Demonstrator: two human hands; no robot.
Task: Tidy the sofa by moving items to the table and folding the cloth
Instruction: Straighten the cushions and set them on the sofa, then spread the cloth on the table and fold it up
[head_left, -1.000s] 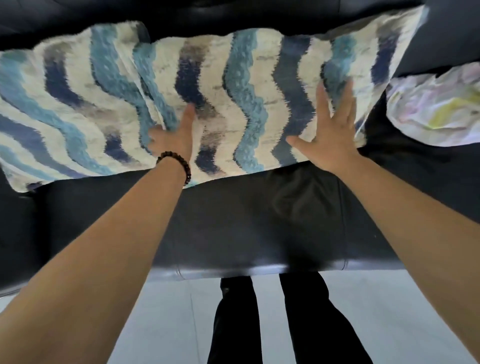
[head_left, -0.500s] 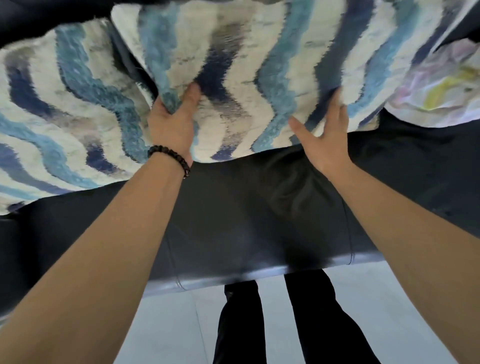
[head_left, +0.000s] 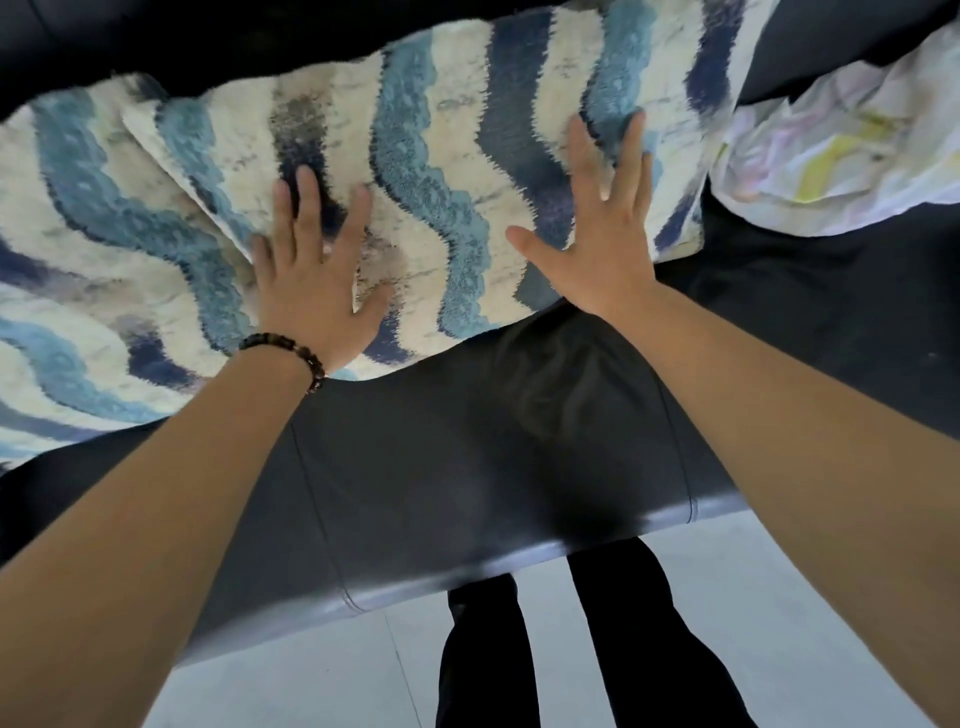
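Note:
Two shaggy cushions with blue, navy and cream wavy stripes lean against the back of a black leather sofa (head_left: 467, 467). The right cushion (head_left: 457, 171) overlaps the left cushion (head_left: 93, 249). My left hand (head_left: 311, 291), with a bead bracelet on the wrist, presses flat on the right cushion's lower left part, fingers spread. My right hand (head_left: 602, 228) lies flat with straight fingers on the same cushion's right part. A crumpled white cloth (head_left: 841, 150) with pale yellow and pink marks lies on the seat to the right.
The sofa's front edge (head_left: 519, 561) runs across the lower middle, with a light tiled floor (head_left: 311, 675) below it. My legs in black trousers (head_left: 571, 649) stand close against the sofa front.
My left hand gripped the right cushion's edge half a second ago; now both hands lie flat on it. The cushion has settled back down against the sofa back.

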